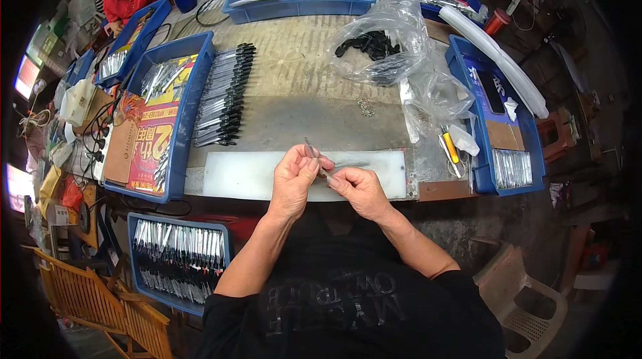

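Two hands meet over the white board (pixel 254 175) at the surface's near edge. Left hand (pixel 294 182) grip pinches a thin metal piece (pixel 311 151) upright; right hand (pixel 358 188) pinches its lower end. Best kept steady, fingertips close, over the board.

- Both forearms are seen entering from the lower edge, bare below short dark sleeves, converging toward the middle.
- The left hand (pixel 294 180) is raised, fingers curled, thumb and fingertips pinched together.
- The right hand (pixel 359 190) is held just beside it, lower, fingers pinched.
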A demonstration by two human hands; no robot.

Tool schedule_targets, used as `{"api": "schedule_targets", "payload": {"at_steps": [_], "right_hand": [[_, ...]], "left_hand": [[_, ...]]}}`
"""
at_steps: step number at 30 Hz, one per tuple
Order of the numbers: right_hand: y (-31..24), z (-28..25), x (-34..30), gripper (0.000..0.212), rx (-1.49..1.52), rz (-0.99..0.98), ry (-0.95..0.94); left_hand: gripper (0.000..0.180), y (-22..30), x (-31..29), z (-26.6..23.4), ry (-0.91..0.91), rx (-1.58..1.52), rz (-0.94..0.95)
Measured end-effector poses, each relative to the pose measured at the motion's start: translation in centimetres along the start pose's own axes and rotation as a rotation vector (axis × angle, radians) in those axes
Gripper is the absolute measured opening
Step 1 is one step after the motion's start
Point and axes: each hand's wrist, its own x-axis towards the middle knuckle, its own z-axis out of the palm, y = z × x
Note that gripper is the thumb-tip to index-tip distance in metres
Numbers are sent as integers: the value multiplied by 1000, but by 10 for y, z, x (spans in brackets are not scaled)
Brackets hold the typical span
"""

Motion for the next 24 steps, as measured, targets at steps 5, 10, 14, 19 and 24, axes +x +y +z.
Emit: {"api": "schedule_targets", "payload": {"at_steps": [5,10,14,19,24], "right_hand": [[0,1,-5,22,-35,-45,46],[0,3,-9,20,-74,-154,155],[-3,1,-13,16,-168,-179,175],[2,-2,-16,15,-223,-273,243],[6,-11,-16,15,-383,-415,219]], "left_hand": [[17,-9,-3,5,58,55,73],[19,-7,-3,9,19,69,76],[22,-4,-7,14,24,141,83],[14,-10,-7,18,79,160,57],[12,-12,-6,19,34,193,58]]}}
